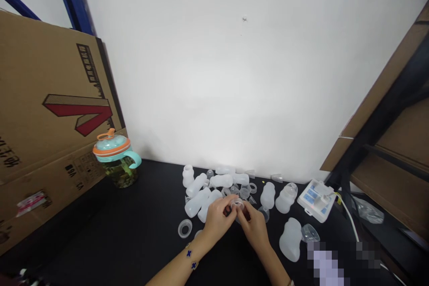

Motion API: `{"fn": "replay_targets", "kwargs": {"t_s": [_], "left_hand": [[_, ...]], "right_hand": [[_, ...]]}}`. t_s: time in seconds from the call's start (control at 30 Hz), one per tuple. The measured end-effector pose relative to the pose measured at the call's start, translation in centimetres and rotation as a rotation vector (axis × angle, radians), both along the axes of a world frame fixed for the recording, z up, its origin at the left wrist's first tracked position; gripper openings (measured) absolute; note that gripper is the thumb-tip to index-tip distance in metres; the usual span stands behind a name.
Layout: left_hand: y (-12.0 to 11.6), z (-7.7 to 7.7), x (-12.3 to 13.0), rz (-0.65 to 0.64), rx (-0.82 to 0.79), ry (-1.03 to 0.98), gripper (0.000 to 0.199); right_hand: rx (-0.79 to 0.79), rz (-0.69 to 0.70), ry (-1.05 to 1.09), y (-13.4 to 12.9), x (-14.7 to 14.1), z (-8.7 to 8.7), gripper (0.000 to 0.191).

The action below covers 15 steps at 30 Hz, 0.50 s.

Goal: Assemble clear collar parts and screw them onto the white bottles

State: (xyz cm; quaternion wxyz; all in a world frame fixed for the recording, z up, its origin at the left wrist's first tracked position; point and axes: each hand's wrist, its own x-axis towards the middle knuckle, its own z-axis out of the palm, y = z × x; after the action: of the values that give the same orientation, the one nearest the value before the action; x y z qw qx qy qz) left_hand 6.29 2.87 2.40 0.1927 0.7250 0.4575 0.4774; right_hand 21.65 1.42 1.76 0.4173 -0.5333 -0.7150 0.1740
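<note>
- So the left hand point(217, 218) comes up from the bottom edge, slanting to the right, fingers bent in and pinching a clear ring point(237, 204).
- Right hand point(255, 225) reaches up and leftward from the lower right, fingers curled, pinching the other side of that same ring. The fingertips of the 2 hands are super close together, palms facing down and inward, so a few fingers are hidden.
- There's a bracelet point(191, 257) with 2 dark blue charms on the left wrist, and a bit of something at the right wrist, cut off by the bottom edge.
- The ring sits right at the near side of a messy pile of whitish bottles point(197, 202) and small clear parts, in front of the wall.
- Table point(140, 237) is plain black. 1 loose collar point(185, 229) lies flat left of the hands, and over on the right 1 bottle lies beside a clear cap point(310, 233).
- Farther right: a white case point(316, 201) with blue bits inside, plus a white cable point(349, 220).
- Left side has a jug point(120, 163) with a teal and orange lid, next to a big cardboard box point(40, 94).
- Wall point(234, 76) is white with 2 scuffed spots, blue frame point(72, 0) upper left.
</note>
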Motion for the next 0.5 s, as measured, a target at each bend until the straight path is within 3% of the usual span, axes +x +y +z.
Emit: {"fn": "replay_targets", "kwargs": {"t_s": [0.5], "left_hand": [[0.24,-0.36,-0.01,0.003,0.018,0.005,0.03]], "right_hand": [[-0.002,-0.01,-0.012,-0.06,-0.06,0.05,0.037]]}}
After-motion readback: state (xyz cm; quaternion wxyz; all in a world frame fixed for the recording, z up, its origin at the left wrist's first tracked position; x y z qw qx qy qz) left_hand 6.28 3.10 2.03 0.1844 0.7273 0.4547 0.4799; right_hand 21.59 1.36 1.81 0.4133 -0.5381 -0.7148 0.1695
